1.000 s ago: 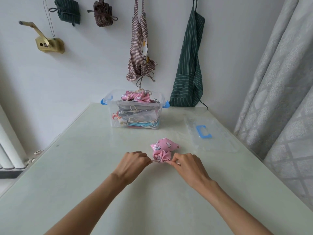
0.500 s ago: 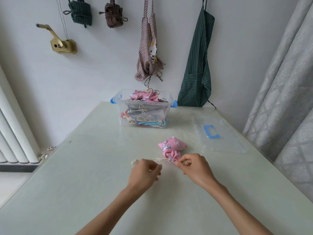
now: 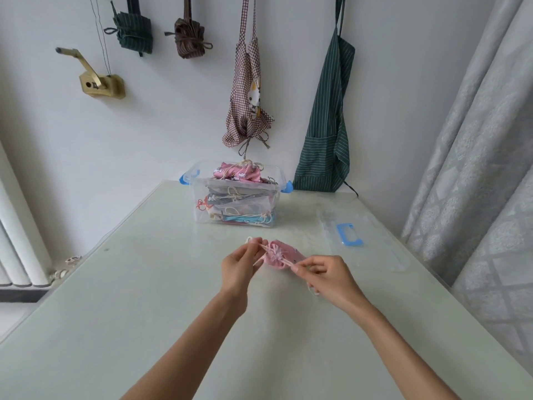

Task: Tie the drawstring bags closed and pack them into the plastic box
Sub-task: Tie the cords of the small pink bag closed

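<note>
Head view shows the left hand [image 3: 240, 262] and right hand [image 3: 327, 274] each pinching the pink bag's [image 3: 281, 255] drawstring [image 3: 264, 247]; uneven pulling could slip the knot loose.

Hands [image 3: 284, 269] apparently pinching bag [image 3: 281, 256] drawstrings [image 3: 261, 251]

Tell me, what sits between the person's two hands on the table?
In the head view, the pink drawstring bag lies between the left hand and right hand, each pinching its cord.

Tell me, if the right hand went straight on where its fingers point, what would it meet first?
Most likely the pink bag, right ahead of the right hand, which pinches its cord; then the left hand. Depth is unclear.
</note>
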Tool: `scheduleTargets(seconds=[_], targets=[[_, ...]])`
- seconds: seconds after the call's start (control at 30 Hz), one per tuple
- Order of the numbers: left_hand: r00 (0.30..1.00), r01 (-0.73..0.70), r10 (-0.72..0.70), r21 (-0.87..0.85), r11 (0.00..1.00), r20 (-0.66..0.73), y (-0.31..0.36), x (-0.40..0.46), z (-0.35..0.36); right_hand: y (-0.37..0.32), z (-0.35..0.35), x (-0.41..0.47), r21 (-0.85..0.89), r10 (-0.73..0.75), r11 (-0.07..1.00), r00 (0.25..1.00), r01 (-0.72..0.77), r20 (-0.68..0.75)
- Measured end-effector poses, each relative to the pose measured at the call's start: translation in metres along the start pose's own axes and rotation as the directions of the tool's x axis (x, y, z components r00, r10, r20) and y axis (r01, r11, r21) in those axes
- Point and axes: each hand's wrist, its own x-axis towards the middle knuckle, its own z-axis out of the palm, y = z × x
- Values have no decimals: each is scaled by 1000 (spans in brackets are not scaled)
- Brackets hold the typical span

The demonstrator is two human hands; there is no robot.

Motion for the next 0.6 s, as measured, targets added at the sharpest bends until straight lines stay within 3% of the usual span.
scheduleTargets(seconds=[0.07,0.2,0.4,0.53,0.6], targets=[[1000,-17,16,-52,999,-22,3,-1,-1,-2,-4,6,-89,-41,995,997,35,-59],[999,-8,8,10,1000,-36,-5,-3,-13,3,4,9,-246,10,969,1000,-14,-15],[963,-196,156,177,964,220,27,1,-14,-11,2,8,-249,-42,967,997,58,67],[935,-133,67,169,977,349,48,1,-2,-29,6,6,-265,-65,959,989,100,136],[921,-138,19,281,950,389,55,0,-2,-36,2,5,-273,-28,958,978,85,205]])
